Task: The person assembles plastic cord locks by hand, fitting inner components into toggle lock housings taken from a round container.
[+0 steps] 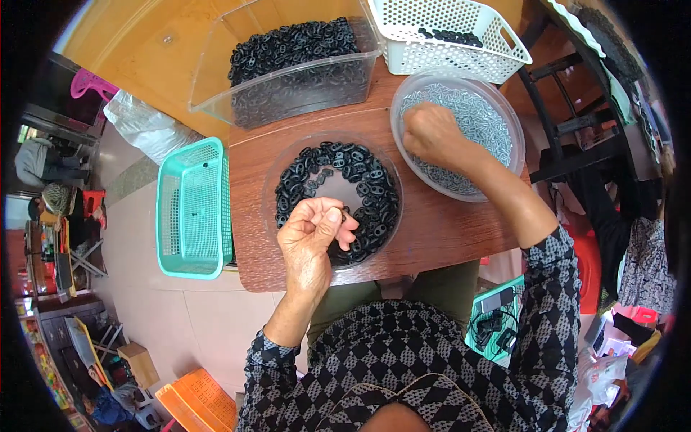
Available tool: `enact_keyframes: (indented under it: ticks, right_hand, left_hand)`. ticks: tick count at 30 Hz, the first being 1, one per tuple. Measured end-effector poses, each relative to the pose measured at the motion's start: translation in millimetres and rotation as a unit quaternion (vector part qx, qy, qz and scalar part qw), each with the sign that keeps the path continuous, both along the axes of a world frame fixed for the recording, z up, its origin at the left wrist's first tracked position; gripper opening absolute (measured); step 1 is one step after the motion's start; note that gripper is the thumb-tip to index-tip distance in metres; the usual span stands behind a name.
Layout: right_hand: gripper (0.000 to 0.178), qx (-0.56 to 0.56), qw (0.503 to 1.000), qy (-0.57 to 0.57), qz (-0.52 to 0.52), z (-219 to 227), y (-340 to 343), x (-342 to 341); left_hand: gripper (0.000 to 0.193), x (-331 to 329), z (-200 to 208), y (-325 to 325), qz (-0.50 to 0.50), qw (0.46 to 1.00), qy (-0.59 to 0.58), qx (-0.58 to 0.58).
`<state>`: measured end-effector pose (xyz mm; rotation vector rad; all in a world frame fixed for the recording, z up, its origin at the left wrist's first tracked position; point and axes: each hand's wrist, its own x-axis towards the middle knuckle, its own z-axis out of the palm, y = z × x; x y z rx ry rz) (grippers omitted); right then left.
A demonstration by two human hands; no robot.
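My left hand point(308, 245) is over the near part of a clear round tub point(268, 189), its thumb and fingers pinching a small black part mostly hidden by the fingertips. Around the tub's inner wall lie many small black two-holed oval pieces point(373, 193); a bare patch of its bottom shows in the middle. My right hand point(435, 133) is over a second translucent round tub point(515, 155) full of small silvery metal pins or screws point(471, 108). Its fingers are curled together, and whatever they hold is hidden.
Both tubs stand on a brown wooden table point(248, 245). At the back are a clear bin point(302, 97) of black pieces and a white perforated basket point(461, 59) with more. A turquoise basket point(193, 252) sits left of the table, a black chair point(568, 126) at right.
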<state>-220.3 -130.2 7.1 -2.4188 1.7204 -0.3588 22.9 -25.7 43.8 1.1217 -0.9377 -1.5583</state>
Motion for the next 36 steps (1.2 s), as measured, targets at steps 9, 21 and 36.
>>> enact_keyframes:
  ticks: [9, 21, 36]
  right_hand:
    - [0.013, -0.011, 0.997, -0.065, 0.025, -7, -7, 2]
    - [0.01, 0.004, 0.997, -0.001, 0.074, -4, -15, 13]
    - [0.007, 0.043, 0.931, -0.361, 0.018, 47, 43, 8]
  left_hand:
    - [0.014, 11, -1, 0, 0.007, 1.0, -0.023, 0.003]
    - [0.015, 8, -3, -3, 0.008, 1.0, -0.016, 0.008]
    - [0.016, -13, -3, -14, -0.025, 0.998, 0.051, 0.016]
